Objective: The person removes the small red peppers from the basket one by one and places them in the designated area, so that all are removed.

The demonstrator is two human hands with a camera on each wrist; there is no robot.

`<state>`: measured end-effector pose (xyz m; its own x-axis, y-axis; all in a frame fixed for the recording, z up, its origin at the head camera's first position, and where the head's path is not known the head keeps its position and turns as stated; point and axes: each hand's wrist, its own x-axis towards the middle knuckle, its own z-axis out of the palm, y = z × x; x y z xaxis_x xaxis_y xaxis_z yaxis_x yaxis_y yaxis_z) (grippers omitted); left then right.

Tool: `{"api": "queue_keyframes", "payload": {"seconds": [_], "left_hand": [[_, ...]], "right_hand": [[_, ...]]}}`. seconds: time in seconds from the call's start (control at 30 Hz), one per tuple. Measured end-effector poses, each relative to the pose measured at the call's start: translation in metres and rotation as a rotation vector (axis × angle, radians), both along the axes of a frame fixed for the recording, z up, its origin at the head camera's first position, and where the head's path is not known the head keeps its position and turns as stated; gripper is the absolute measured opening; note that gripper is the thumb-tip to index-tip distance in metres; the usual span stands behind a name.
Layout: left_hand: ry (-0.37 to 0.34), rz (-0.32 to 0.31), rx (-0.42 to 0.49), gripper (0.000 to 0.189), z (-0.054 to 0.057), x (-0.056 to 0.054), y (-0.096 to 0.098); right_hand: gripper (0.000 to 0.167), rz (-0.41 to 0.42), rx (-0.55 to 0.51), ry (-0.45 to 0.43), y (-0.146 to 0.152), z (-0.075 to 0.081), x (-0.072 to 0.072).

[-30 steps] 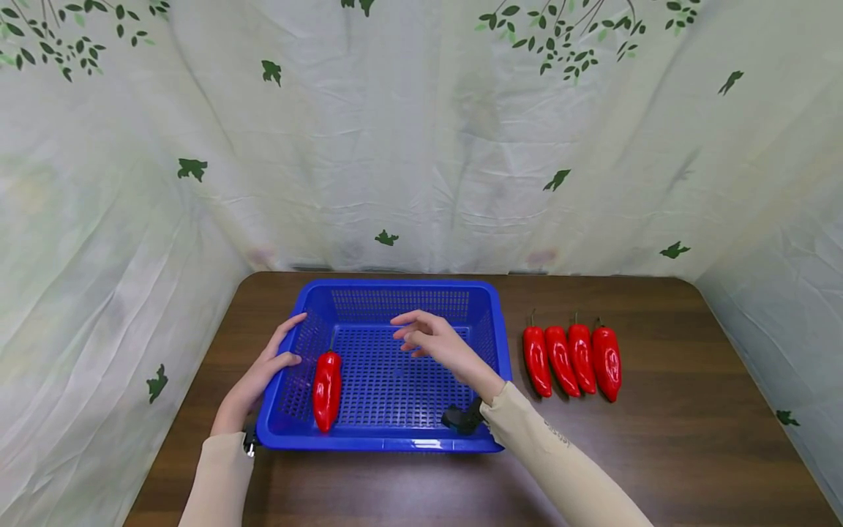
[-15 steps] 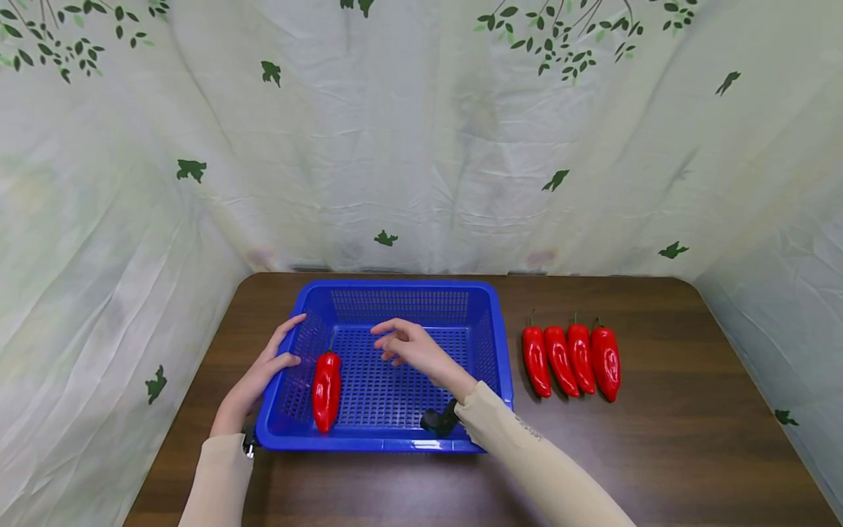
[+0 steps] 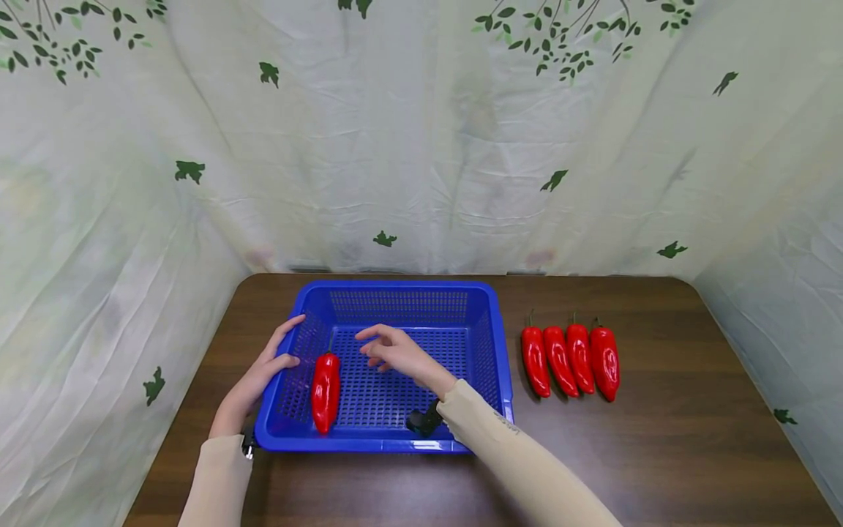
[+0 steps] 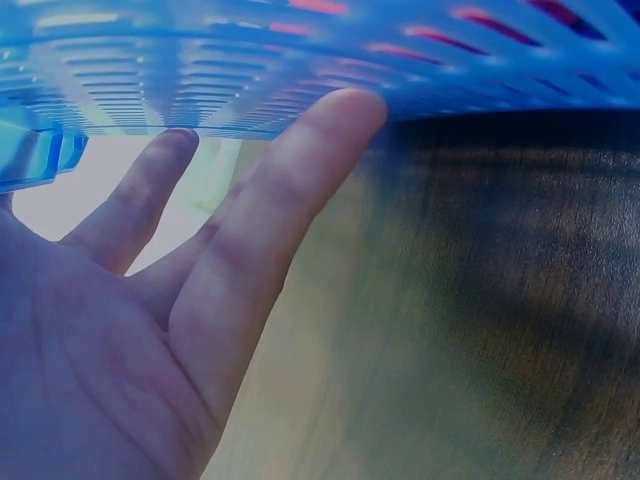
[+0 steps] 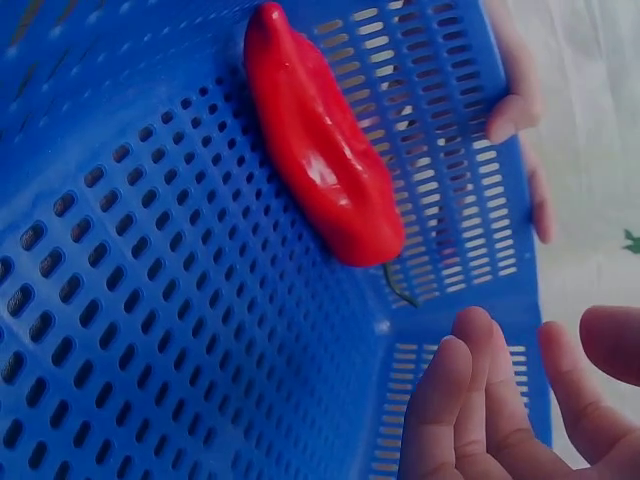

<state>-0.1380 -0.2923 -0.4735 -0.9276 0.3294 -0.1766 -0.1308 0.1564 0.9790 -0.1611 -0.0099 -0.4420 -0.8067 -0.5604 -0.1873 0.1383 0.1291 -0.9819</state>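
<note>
A blue plastic basket (image 3: 408,443) with slotted walls stands on the table. My left hand (image 3: 263,373) holds its left side, with thumb and a finger over the rim. In the left wrist view, other fingers (image 4: 250,240) lie nearly straight against the outer wall. Inside the basket a red pepper (image 3: 326,392) lies lengthwise near the left wall, its thin green stem pointing away from me. My right hand (image 3: 398,355) hovers over the basket with loosely bent fingers, holding nothing. In the right wrist view the pepper (image 5: 325,150) is apart from these fingertips (image 5: 473,325).
Several red peppers (image 3: 558,359) lie side by side on the brown wooden table (image 3: 685,410), right of the basket. A pale cloth (image 3: 421,146) with leaf prints hangs behind and at both sides. Black wrist cameras, such as the one on the right wrist (image 3: 424,420), stick out.
My right hand has moved left over the basket, closer to the pepper inside, and stays without a thing in it. The left hand, the basket and the peppers have stayed put.
</note>
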Motion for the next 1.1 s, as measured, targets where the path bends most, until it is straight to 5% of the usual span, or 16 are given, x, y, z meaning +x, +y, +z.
{"api": "queue_keyframes", "payload": {"seconds": [1.1], "left_hand": [[0.000, 0.006, -0.027, 0.069, 0.000, 0.001, 0.001]], "right_hand": [[0.049, 0.216, 0.063, -0.150, -0.033, -0.023, -0.003]]}}
